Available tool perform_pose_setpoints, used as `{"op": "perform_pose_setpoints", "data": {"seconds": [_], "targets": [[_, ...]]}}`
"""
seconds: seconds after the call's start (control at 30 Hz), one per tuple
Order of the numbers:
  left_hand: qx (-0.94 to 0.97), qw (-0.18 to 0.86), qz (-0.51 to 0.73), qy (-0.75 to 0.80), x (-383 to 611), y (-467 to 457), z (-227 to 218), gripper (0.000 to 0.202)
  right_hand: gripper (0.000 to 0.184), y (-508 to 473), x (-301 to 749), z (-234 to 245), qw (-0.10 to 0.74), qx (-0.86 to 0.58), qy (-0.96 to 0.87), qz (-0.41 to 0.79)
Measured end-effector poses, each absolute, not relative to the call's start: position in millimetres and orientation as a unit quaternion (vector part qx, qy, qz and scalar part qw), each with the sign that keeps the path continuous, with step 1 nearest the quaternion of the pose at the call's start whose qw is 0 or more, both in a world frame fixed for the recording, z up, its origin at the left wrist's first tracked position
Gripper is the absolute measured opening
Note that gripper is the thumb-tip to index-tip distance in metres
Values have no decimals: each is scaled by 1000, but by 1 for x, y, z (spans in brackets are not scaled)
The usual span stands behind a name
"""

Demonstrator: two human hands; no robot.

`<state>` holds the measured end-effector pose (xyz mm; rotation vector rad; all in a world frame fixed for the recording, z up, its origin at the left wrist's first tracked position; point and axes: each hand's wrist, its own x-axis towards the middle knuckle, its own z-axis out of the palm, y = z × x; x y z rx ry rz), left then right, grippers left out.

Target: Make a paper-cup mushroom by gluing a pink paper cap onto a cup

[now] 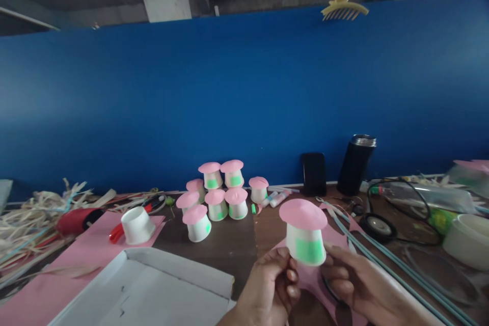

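An upside-down white paper cup is held up at the lower right of centre. On top sits a shallow pink paper cone, and a bright green patch shows on its side. My left hand pinches the cup's left lower edge, its other fingers curled. From the right, my right hand grips the opposite lower edge between thumb and fingers. Pink paper lies beneath, partly hidden by the hands, and a dark curved object shows by my right fingers.
Several similar pink-topped cups stand in a cluster, two stacked on others. A plain white cup rests on pink paper at left, behind an open white box. A black phone and black flask stand near the blue partition.
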<state>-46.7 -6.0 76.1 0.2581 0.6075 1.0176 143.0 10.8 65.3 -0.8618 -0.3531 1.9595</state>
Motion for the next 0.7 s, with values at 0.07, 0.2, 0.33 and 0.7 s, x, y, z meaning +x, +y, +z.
{"op": "perform_pose_setpoints", "data": {"seconds": [0.07,0.2,0.33,0.7], "targets": [[117,818,481,293,-47,-5,75,27,25,11,143,65,469,-355,-167,791],[138,810,489,292,-48,-2,75,36,21,10,144,67,469,-361,-206,779],[146,806,491,296,-48,1,74,41,21,11,144,68,466,-366,-235,770],[106,787,528,301,-55,13,66,23,42,14,133,81,493,-486,-348,632]]}}
